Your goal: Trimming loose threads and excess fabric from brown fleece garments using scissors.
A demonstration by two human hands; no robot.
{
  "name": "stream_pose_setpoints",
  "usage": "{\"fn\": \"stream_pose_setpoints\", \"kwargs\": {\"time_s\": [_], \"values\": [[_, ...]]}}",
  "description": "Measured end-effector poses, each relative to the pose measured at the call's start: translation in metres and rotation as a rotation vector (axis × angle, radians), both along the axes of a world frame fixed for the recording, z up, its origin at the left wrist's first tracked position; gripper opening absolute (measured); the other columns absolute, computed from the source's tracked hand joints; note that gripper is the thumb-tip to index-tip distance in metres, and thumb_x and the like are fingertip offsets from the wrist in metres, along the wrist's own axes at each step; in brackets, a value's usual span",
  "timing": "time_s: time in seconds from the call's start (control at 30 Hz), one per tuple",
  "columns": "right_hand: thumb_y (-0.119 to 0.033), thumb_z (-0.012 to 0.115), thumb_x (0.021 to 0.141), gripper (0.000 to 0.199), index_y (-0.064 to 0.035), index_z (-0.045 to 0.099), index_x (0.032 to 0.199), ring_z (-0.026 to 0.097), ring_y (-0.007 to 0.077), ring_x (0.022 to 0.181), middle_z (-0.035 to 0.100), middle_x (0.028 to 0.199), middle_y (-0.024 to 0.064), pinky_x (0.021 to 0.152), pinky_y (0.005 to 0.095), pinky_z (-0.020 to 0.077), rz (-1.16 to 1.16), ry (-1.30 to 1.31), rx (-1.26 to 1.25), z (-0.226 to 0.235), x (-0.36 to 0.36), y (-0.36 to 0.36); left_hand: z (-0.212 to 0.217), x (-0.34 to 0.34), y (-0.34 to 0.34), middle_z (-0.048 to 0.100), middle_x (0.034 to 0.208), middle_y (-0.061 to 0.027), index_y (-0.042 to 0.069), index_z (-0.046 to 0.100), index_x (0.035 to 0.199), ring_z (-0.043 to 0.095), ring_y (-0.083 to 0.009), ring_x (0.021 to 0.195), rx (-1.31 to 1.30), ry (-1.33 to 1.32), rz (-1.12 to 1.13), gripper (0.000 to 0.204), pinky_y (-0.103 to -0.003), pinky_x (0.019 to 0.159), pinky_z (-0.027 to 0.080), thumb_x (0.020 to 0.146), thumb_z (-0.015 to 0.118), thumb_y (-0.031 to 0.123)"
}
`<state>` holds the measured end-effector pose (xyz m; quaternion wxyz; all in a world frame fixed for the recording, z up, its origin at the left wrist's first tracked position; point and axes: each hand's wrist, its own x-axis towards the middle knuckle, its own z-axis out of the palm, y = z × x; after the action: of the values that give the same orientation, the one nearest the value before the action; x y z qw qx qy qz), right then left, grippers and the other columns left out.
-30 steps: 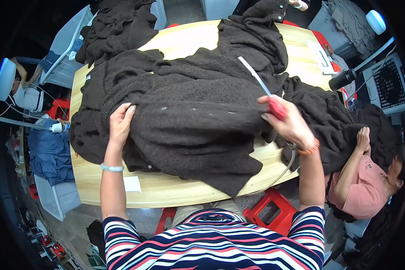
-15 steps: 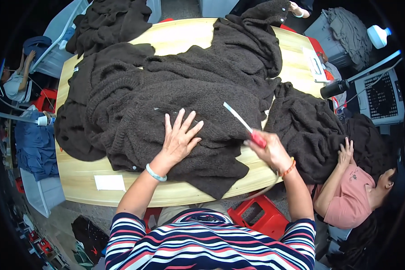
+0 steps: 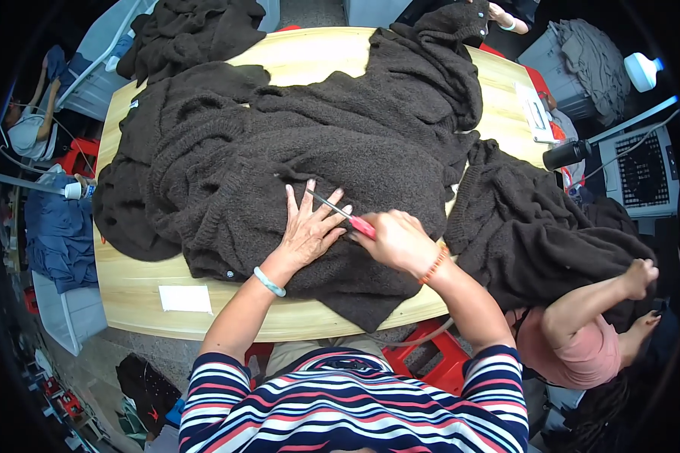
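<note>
A dark brown knitted garment point(image 3: 363, 162) lies in folds over much of the table. My left hand point(image 3: 304, 235) rests flat on its near part, fingers spread, with nothing in its grip. Wrapped in my right hand point(image 3: 402, 240) is a red-handled tool point(image 3: 363, 227) with a thin, straight metal blade. Its blade points up and left across the fingers of my left hand, close over the knit. Exactly what kind of tool it is does not show. Whether the blade touches the fabric cannot be made out.
Beneath the knits is a light wooden table point(image 3: 310, 54). A white paper point(image 3: 185, 298) lies near its front edge. At the right, a person in pink point(image 3: 582, 351) handles another dark knit point(image 3: 521, 226). A red stool point(image 3: 442, 359) stands below the table edge; bins with clothes stand around.
My right hand has swung left with the tool, bringing its blade over my left hand. My left hand stays flat on the knit. The person at the right has raised an arm, lifting the dark cloth.
</note>
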<state>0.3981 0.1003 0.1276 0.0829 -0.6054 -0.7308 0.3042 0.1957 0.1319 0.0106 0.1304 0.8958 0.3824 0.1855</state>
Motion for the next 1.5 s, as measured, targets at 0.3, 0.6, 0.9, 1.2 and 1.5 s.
{"fn": "stream_pose_setpoints", "kwargs": {"time_s": [0.3, 0.6, 0.9, 1.2, 1.5], "values": [[-0.036, 0.068, 0.086, 0.028, -0.0107, 0.073, 0.096, 0.069, 0.0375, 0.08, 0.07, 0.08, 0.0183, 0.075, 0.047, 0.0551, -0.053, -0.231, -0.14, 0.026, 0.039, -0.037, -0.005, -0.007, 0.0, 0.043, 0.151, -0.0014, 0.024, 0.062, 0.129, 0.022, -0.0466, 0.143, -0.029, -0.055, 0.013, 0.047, -0.076, 0.108, 0.009, 0.083, 0.072, 0.033], [-0.03, 0.069, 0.088, 0.034, -0.0065, 0.068, 0.112, 0.068, 0.0393, 0.085, 0.069, 0.087, 0.0217, 0.076, 0.0436, 0.0542, -0.026, 0.082, -0.13, 0.012, 0.01, -0.029, 0.013, -0.028, 0.018, 0.056, 0.14, -0.0069, 0.015, 0.068, 0.118, 0.047, -0.0377, 0.132, -0.216, -0.373, -0.022, 0.036, -0.056, 0.112, 0.031, 0.083, 0.073, 0.019], [-0.029, 0.067, 0.089, 0.03, -0.0072, 0.068, 0.109, 0.067, 0.0404, 0.085, 0.069, 0.084, 0.0211, 0.078, 0.0457, 0.054, -0.076, 0.142, -0.008, 0.009, -0.003, -0.032, 0.01, -0.077, 0.066, 0.06, 0.115, -0.0076, 0.006, 0.063, 0.125, 0.056, -0.0097, 0.061, -0.136, -0.341, 0.396, 0.044, -0.025, 0.058, 0.049, 0.082, 0.073, 0.004], [-0.032, 0.062, 0.091, 0.031, -0.0021, 0.07, 0.09, 0.068, 0.0398, 0.085, 0.068, 0.081, 0.0235, 0.079, 0.0485, 0.0531, 0.013, -0.081, -0.036, 0.007, -0.066, 0.013, -0.004, -0.088, 0.084, 0.066, 0.083, -0.0022, 0.001, 0.07, 0.102, 0.06, -0.0057, 0.063, -0.898, -0.888, 0.443, 0.013, -0.019, 0.056, 0.048, 0.092, 0.065, 0.008], [-0.033, 0.064, 0.09, 0.032, -0.004, 0.069, 0.103, 0.068, 0.0391, 0.085, 0.07, 0.083, 0.0212, 0.081, 0.0479, 0.0528, 0.033, -0.101, -0.087, 0.011, -0.071, 0.01, -0.004, -0.105, 0.088, 0.066, 0.093, -0.0035, 0.001, 0.065, 0.113, 0.061, -0.0087, 0.071, -1.12, -1.175, 0.456, 0.02, -0.021, 0.063, 0.051, 0.094, 0.063, 0.006]]}}
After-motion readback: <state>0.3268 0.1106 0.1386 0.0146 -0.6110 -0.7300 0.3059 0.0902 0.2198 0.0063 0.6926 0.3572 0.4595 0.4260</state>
